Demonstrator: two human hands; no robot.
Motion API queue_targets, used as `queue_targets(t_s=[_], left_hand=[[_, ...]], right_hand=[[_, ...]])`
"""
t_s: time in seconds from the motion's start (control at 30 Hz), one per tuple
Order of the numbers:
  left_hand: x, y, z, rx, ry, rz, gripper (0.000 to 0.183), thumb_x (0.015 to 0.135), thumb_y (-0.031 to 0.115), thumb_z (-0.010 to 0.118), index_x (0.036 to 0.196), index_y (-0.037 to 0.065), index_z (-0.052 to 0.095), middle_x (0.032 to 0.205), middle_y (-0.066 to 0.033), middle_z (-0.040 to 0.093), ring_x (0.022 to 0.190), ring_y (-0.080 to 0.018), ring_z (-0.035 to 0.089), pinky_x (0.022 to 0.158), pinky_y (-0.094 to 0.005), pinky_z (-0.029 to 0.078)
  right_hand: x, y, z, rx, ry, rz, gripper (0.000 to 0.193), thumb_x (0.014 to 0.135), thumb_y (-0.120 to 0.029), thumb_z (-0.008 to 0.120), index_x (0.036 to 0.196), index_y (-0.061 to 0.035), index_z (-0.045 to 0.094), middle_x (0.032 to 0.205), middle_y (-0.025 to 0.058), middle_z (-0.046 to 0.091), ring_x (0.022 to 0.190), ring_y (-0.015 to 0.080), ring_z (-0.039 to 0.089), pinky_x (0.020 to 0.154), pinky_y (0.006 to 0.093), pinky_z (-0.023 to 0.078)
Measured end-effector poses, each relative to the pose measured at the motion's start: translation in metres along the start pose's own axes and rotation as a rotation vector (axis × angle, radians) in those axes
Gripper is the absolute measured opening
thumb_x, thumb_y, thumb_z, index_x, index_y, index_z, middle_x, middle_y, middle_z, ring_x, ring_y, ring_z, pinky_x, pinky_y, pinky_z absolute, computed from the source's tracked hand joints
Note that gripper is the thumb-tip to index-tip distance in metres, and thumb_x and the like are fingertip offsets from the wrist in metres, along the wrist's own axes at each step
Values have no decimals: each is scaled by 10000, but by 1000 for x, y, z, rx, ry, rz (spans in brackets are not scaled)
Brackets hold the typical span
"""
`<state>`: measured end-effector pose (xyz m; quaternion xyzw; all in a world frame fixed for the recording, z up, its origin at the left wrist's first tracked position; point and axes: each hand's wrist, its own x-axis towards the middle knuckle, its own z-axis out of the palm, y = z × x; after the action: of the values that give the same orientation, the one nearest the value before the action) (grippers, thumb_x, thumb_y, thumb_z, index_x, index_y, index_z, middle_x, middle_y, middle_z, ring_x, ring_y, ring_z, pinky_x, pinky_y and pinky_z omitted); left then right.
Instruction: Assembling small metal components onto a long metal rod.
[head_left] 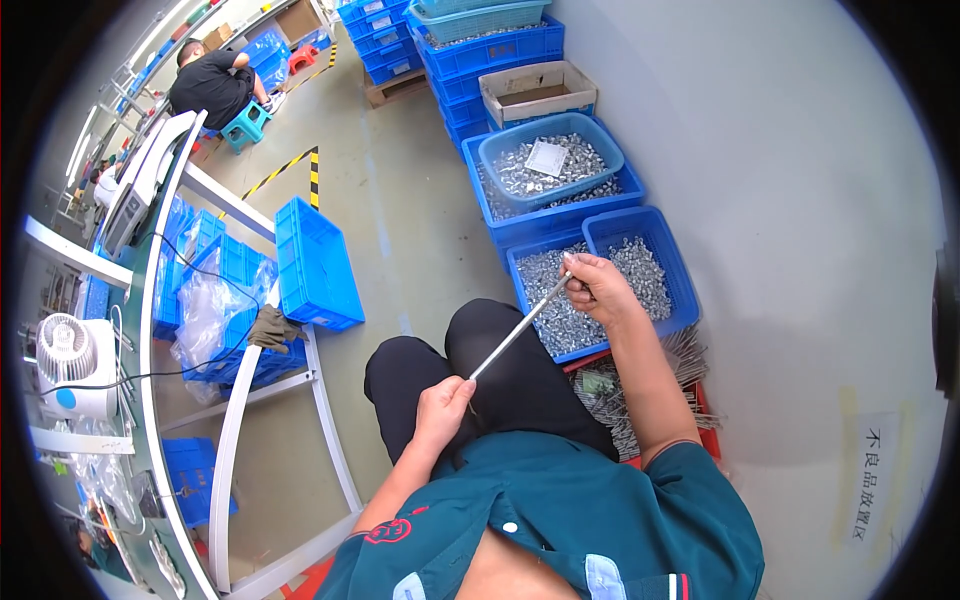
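Note:
A thin, straight metal rod [522, 325] runs slantwise above my lap, its far end up to the right. My left hand [441, 410] is closed round its near end. The fingers of my right hand [598, 288] pinch the far end, over a blue bin [568, 352] of small metal parts. Whether a small part sits on the rod's tip between those fingers is too small to tell. Beside my right thigh, below my right forearm, many metal rods [612, 405] lie in a red crate [708, 440].
More blue bins [632, 190] of metal parts line the wall, with stacked crates [500, 62] behind. To the left stand a white-framed workbench [232, 455], a small fan [75, 352] and an upright blue crate [318, 265]. A person [212, 88] sits on a stool farther off.

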<state>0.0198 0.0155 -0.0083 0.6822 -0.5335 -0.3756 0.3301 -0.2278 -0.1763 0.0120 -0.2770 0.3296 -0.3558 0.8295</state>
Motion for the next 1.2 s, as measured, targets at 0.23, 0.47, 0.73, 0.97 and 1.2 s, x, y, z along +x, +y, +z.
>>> queue_targets(t_s=[0.23,0.47,0.73,0.97,1.2], left_hand=[[-3,11,0,167,67,39,309,864,262,553,680,14,542,539,-137,472,482,-222,476,488,-342,387],[1,-8,1,-303,-144,-80,342,894,254,542,643,22,517,544,7,445,532,-69,412,496,-257,351],[1,0,3,-350,-147,-133,339,900,244,533,629,41,509,565,44,428,554,-37,378,502,-226,322],[-1,1,16,-254,-20,-27,349,894,228,540,623,15,491,548,31,412,534,-56,359,473,-261,318],[0,15,14,-649,-259,-303,369,911,295,521,626,65,471,490,58,332,438,-30,286,403,-216,231]], right_hand=[[-2,-2,-3,-10,-22,-4,208,910,-222,528,794,-54,567,530,-35,390,404,37,336,348,163,238],[-2,0,0,166,-130,3,230,925,-229,499,795,-51,565,533,-30,391,405,35,329,354,168,248],[-16,-5,26,-17,102,-131,193,907,-186,534,840,-12,583,594,-16,456,438,34,354,369,165,236],[-5,7,20,-133,180,-255,169,868,-187,598,889,-20,582,601,-29,460,431,33,361,376,167,254],[1,11,17,157,-6,-241,178,886,-176,568,935,-6,585,584,-21,451,427,37,357,370,171,246]])
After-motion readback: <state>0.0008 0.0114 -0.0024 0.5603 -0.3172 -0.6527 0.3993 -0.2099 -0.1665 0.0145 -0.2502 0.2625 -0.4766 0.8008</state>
